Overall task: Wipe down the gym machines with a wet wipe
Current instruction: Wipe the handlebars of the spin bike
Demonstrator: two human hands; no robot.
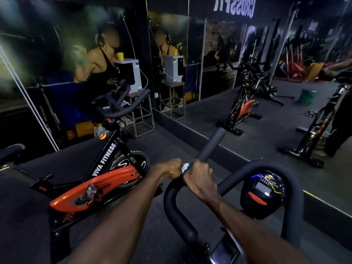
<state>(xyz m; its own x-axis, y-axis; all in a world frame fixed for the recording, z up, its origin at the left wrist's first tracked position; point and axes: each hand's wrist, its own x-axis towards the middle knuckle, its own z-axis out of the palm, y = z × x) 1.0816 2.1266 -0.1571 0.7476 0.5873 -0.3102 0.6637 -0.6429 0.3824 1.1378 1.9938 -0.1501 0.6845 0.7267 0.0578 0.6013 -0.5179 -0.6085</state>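
A black padded handlebar point(213, 143) of the exercise bike in front of me rises toward the mirror. My right hand point(201, 176) is wrapped around this bar at its lower part. My left hand point(171, 167) is closed just left of it, pinching a small white wet wipe point(185, 167) that shows between the two hands, against the bar. The bike's round black console point(263, 193) with a small screen sits to the right inside the looping handlebar point(293, 180).
A second spin bike point(106, 178) with an orange flywheel cover and "VIVA FITNESS" on its frame stands to my left. A mirror wall point(247, 60) runs ahead and right, reflecting bikes. A metal stool with a white box point(133, 75) stands in the corner.
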